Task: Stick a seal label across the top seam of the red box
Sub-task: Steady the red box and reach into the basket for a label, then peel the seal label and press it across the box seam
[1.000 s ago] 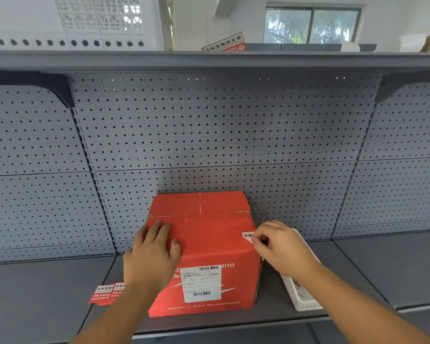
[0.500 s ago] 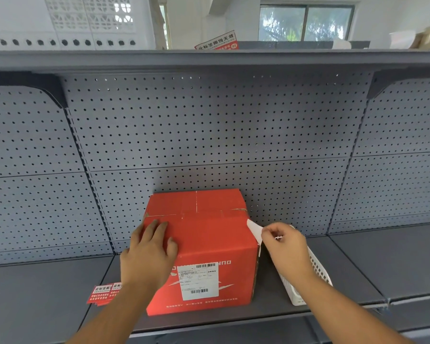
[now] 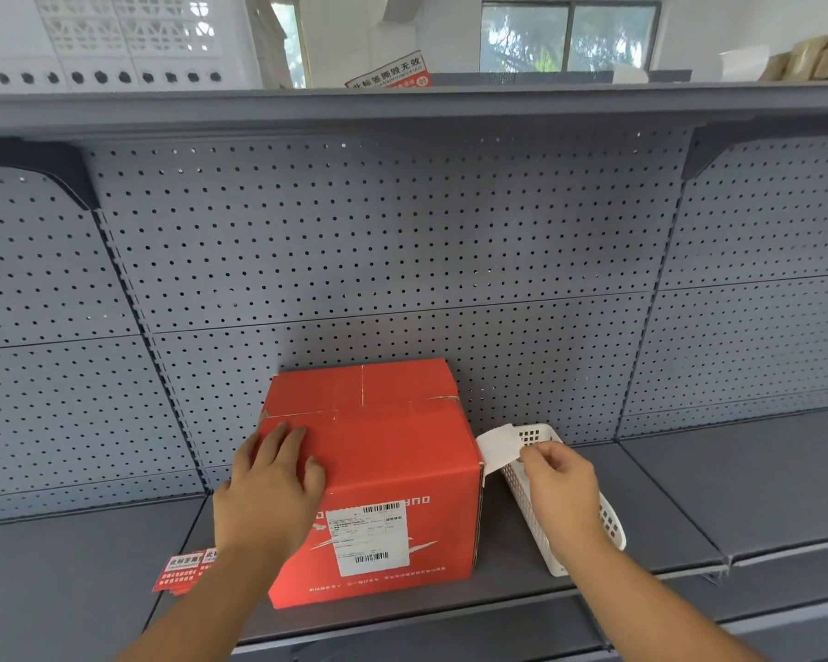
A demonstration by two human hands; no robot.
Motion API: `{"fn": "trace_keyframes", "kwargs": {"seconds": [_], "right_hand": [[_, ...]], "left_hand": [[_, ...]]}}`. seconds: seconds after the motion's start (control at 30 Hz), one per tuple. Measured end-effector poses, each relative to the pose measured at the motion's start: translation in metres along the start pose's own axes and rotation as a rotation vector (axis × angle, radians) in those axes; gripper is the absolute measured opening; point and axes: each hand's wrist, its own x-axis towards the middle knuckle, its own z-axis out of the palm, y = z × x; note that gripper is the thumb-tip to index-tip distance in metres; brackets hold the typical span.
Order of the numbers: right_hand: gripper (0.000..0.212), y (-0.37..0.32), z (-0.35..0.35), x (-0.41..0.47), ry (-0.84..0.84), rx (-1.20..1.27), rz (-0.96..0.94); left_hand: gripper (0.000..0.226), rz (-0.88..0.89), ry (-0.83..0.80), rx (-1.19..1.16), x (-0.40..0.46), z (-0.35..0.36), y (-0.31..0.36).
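The red box (image 3: pixel 393 451) stands on the grey shelf (image 3: pixel 679 489), against the pegboard back. A thin seam (image 3: pixel 363 385) runs front to back across its top, and a white shipping label (image 3: pixel 371 537) is on its front. My left hand (image 3: pixel 268 489) lies flat on the upper left of the box's front face. My right hand (image 3: pixel 560 489) is just right of the box and pinches a white paper strip (image 3: pixel 498 446). The strip curls up beside the box's upper right edge, and its lower end reaches that edge.
A white perforated basket (image 3: pixel 610 523) lies on the shelf under my right hand. A few red seal labels (image 3: pixel 180 570) rest on the shelf left of the box. The upper shelf (image 3: pixel 402 109) overhangs above.
My right hand was pinching at a small label on the box's front right edge. It has pulled away to the right, with the white strip peeling off. My left hand stayed put.
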Motion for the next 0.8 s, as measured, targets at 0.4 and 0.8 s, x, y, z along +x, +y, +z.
{"fn": "trace_keyframes", "kwargs": {"seconds": [0.4, 0.8], "right_hand": [[0.019, 0.009, -0.008, -0.001, 0.042, -0.004, 0.041], [0.02, 0.027, -0.019, 0.011, 0.144, 0.019, 0.107]], "left_hand": [[0.054, 0.004, 0.003, 0.002, -0.001, -0.001, 0.001], [0.053, -0.007, -0.003, 0.011, 0.001, 0.0, 0.0]]}}
